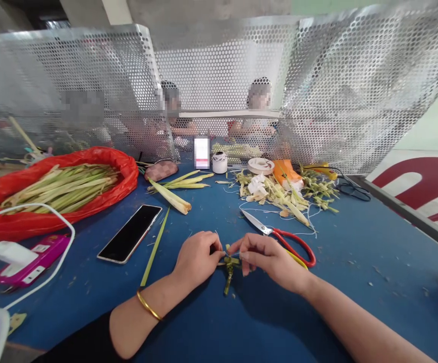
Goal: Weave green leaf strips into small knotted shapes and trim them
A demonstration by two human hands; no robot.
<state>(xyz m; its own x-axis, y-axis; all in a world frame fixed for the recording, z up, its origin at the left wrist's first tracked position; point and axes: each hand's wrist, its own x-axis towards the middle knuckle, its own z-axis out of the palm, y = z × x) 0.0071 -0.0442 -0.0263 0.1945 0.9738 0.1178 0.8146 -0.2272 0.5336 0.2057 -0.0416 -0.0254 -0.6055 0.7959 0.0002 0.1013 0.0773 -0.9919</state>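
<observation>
A small figure woven from green leaf strips [229,277] stands out against the blue table, with a thin stem pointing toward me. My left hand [201,258] is closed at its left side, thumb and forefinger pinched at the top of it. From the other side my right hand [267,257] bends its fingers together over the figure's upper right, pinching what looks like a fine pale thread. The fingers partly cover the weave. Red-handled scissors [294,242] lie just beyond my right hand, blades pointing away to the left. A yellow-green object [297,259] shows behind my right wrist.
A phone [130,234] and a leaf strip [155,247] lie left. Farther left are a red bag of leaves [124,164] and a purple power strip [48,259] with a white cable. Leaf scraps [275,194] and tape [260,165] sit behind. A perforated metal screen [219,65] separates other people.
</observation>
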